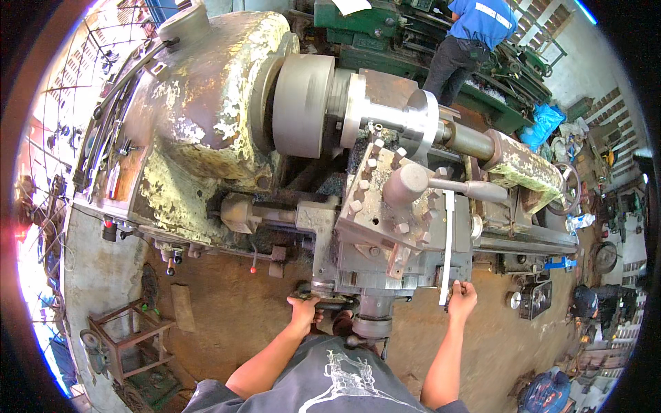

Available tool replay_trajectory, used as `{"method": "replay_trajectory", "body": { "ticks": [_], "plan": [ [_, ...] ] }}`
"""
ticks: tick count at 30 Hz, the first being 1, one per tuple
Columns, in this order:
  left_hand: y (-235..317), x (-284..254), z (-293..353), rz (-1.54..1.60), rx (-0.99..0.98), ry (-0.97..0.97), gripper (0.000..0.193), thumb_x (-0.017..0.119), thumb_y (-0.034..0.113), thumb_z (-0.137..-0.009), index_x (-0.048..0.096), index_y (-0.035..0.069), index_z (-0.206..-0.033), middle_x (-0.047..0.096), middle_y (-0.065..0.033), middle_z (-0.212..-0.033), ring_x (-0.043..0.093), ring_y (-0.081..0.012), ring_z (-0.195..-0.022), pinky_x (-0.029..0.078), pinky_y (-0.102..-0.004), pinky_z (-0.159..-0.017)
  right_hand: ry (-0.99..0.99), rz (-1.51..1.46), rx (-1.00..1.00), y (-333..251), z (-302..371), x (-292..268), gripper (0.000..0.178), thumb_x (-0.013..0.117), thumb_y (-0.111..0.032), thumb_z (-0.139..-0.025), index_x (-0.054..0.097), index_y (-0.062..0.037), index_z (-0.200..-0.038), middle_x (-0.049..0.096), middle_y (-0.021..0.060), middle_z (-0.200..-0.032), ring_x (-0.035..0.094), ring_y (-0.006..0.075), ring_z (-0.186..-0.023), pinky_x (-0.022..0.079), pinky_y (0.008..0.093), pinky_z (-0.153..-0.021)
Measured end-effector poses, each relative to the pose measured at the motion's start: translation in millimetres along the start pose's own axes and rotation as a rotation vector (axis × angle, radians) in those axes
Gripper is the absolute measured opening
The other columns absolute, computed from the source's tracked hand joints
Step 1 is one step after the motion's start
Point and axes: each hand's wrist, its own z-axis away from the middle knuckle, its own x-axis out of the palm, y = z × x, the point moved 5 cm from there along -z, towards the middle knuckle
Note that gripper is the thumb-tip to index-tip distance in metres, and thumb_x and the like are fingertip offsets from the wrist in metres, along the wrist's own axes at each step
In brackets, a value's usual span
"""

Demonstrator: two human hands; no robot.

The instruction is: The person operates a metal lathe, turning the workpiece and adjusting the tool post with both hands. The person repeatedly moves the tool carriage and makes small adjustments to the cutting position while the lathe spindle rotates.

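My left hand [303,314] is closed round the rim of a dark handwheel [335,303] at the front of a large lathe. My right hand [462,301] is closed at the carriage's right front corner; what its fingers hold is hidden. Just left of that hand, a long pale strip [447,248] hangs down beside the tool post [372,196]. A handle with a thick grip [487,191] sticks out to the right from the tool post's top. Behind it, a shiny flanged metal shaft [387,118] sits between the grey chuck [303,104] and the tailstock [521,165].
The headstock [206,96] with peeling paint fills the upper left. A red-tipped lever [253,261] hangs below it. At lower left stands a rusty metal frame [131,332]. A person in a blue shirt [482,24] stands by a green machine [372,29] beyond the lathe.
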Motion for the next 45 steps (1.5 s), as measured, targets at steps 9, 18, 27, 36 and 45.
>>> {"method": "replay_trajectory", "body": {
  "ticks": [9,18,27,36,45],
  "plan": [
    [1.6,-6.5,-1.9,0.021,-0.023,-0.01,0.046,0.063,0.017,-0.089,0.023,0.012,-0.111,0.055,-0.0136,-0.082,0.054,-0.0208,-0.059,0.046,-0.036,-0.047,-0.026,0.024,0.044,-7.8,2.9,-2.9,0.02,0.07,-0.012,-0.086,0.061,0.004,-0.078,0.051,0.0022,-0.057,0.045,0.011,-0.054,0.038,0.0314,-0.051],
    [6.2,-6.2,4.6,-0.001,0.009,0.028,0.029,0.062,0.019,-0.089,0.04,0.007,-0.104,0.056,-0.0117,-0.075,0.052,-0.0195,-0.053,0.044,-0.0342,-0.046,-0.002,-0.01,-0.001,0.3,0.9,-2.1,0.017,0.068,-0.009,-0.087,0.063,0.0043,-0.079,0.053,0.0,-0.058,0.044,0.0075,-0.055,0.037,0.0282,-0.051],
    [-1.9,-15.5,-12.6,0.013,0.005,0.016,0.027,0.062,0.018,-0.087,0.04,0.007,-0.096,0.054,-0.0102,-0.069,0.051,-0.0193,-0.051,0.044,-0.0353,-0.046,-0.045,-0.005,0.104,6.3,-1.6,-0.8,0.019,0.07,-0.015,-0.086,0.066,0.0033,-0.083,0.06,0.009,-0.064,0.054,0.0168,-0.058,0.044,0.0352,-0.057],
    [-3.9,-21.5,-22.2,0.032,-0.009,-0.039,0.042,0.064,0.018,-0.085,0.028,0.009,-0.104,0.052,-0.0125,-0.073,0.049,-0.0189,-0.053,0.042,-0.036,-0.046,-0.031,-0.044,0.089,6.7,-1.2,0.0,0.018,0.07,-0.014,-0.086,0.066,0.003,-0.081,0.059,0.0068,-0.061,0.053,0.014,-0.056,0.044,0.0345,-0.056],
    [0.8,-23.9,-20.9,0.058,0.009,-0.02,0.034,0.066,0.019,-0.082,0.039,0.005,-0.098,0.052,-0.0115,-0.071,0.048,-0.0193,-0.052,0.041,-0.0363,-0.046,-0.039,-0.069,0.076,6.4,-1.1,0.2,0.018,0.07,-0.013,-0.085,0.065,0.0042,-0.08,0.058,0.0055,-0.059,0.05,0.0129,-0.055,0.043,0.0335,-0.055]
  ]
}}
